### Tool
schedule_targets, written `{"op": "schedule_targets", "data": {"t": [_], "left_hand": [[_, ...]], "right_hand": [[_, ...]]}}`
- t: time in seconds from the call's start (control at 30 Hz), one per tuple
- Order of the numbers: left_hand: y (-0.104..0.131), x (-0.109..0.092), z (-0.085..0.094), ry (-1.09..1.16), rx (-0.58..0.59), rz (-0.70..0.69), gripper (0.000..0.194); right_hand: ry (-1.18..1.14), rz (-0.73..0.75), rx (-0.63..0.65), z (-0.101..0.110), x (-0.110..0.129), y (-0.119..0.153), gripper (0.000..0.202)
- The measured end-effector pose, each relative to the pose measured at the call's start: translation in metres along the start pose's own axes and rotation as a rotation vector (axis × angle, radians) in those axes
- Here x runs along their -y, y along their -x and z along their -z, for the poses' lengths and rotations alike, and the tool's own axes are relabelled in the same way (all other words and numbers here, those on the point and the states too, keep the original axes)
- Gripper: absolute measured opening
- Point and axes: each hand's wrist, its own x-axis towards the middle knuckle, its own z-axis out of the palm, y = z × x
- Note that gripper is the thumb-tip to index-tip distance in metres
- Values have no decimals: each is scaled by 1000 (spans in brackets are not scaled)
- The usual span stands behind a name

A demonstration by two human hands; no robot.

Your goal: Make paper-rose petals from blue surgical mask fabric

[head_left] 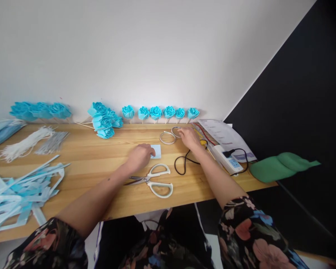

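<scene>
My left hand (140, 156) is closed, its fingertips at the left edge of a small light blue paper square (157, 152) on the wooden table. Just in front of it lie scissors with white handles (145, 179), blades spread a little and pointing left. Farther back, my right hand (189, 137) has its fingers bent together over the right side of a thin silvery wire ring (174, 130). A second, similar wire ring (167, 143) lies flat beside it. My fingertips are partly hidden by the hands themselves.
Blue paper flowers (156, 112) on sticks line the wall, with a flower bunch (104, 120) left of them. Paper strips (22, 194) and white stems (28, 144) lie left. A power strip (228, 160), black cable (180, 172), printed sheet (226, 134) and green object (280, 167) lie right.
</scene>
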Motion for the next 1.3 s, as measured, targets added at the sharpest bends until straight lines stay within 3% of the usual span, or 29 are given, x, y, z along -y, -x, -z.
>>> {"op": "schedule_targets", "data": {"t": [0.1,0.47,0.53,0.67,0.73,0.83,0.93,1.07,1.2,1.3], "left_hand": [[0,0,1,5,-4,-9,34],[1,0,-1,49,-4,-2,34],[2,-2,1,107,-93,-17,37],[4,-12,11,202,-415,53,46],[4,-16,15,206,-459,107,48],[4,-17,17,195,-387,35,42],[2,-11,17,224,-311,-54,30],[0,-2,19,291,-468,71,30],[-1,3,19,373,-524,120,28],[0,2,16,436,-498,125,27]], "right_hand": [[77,-47,74,-3,-5,-2,19],[107,-2,156,0,-8,1,14],[121,-22,144,5,-5,2,17],[65,-28,39,26,17,9,21],[-100,116,71,38,37,15,15],[-343,406,140,50,65,25,11],[-517,522,65,50,75,27,14],[-500,281,-154,34,57,19,29],[-150,188,112,11,41,19,31],[12,103,165,2,37,19,24]]}}
